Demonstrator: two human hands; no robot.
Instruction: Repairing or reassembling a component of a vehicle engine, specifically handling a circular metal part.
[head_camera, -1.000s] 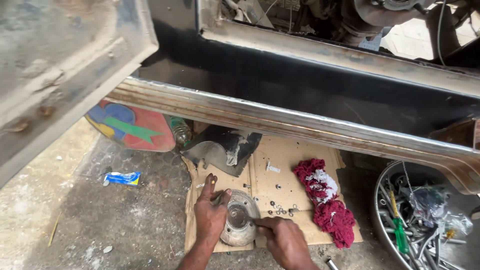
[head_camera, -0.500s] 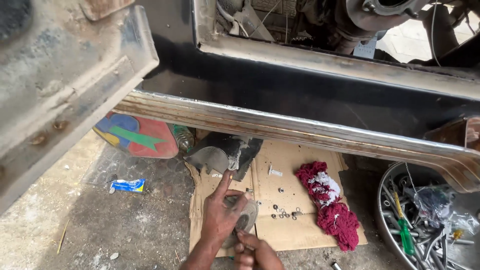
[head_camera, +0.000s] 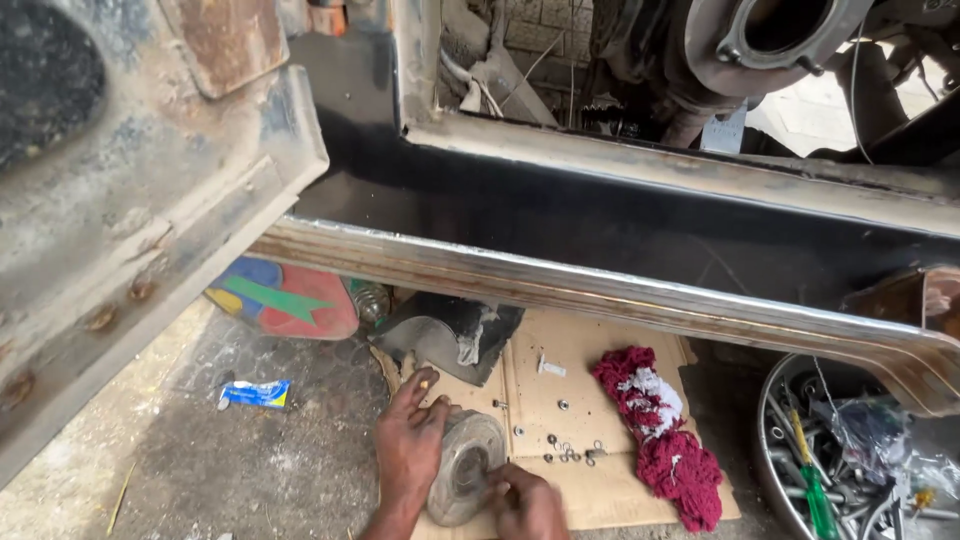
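Low in the frame, slightly left of centre: a round, dull grey metal drum-like disc (head_camera: 465, 468), tipped up on its edge on a flat sheet of brown cardboard (head_camera: 590, 385) spread over rough, gritty ground. Left hand (head_camera: 410, 440) laid against the disc's left rim, fingers spread wide and curved around the metal. Right hand (head_camera: 525, 500) at the lower right edge of the disc, fingers curled in tight against its face; whether anything is pinched in it, cannot tell. Just right of the disc, small loose nuts and washers (head_camera: 570, 450) scattered on the cardboard. Further right, a shaggy red and white rag (head_camera: 660, 430). Lower right corner: a round rim full of tools, with a green-handled screwdriver (head_camera: 810, 485). Across the middle, a long, worn, rust-streaked metal sill (head_camera: 600, 290).
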